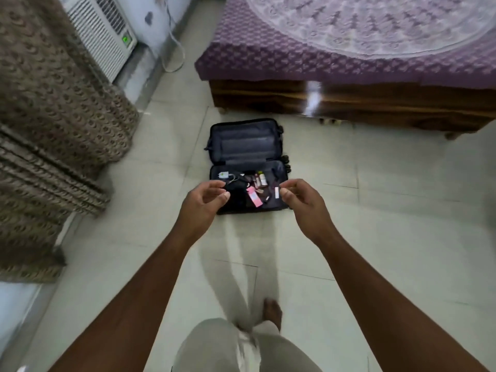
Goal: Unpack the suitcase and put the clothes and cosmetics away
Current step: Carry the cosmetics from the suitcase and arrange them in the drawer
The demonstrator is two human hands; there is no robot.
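Tiled floor (375, 210) holds an open suitcase (245, 146) — left hand (202, 202) and right hand (303, 201) above, loosely curled, empty.

Ahead of me stands a wooden bed (349, 103) under a purple patterned bedspread (335, 57), a white air cooler (104, 36) at far left, brown patterned fabric (53, 116) beside it, pale floor tiles (375, 210) throughout.

Bare floor (375, 210) rings the open suitcase (245, 146); bed (349, 103) stands close behind
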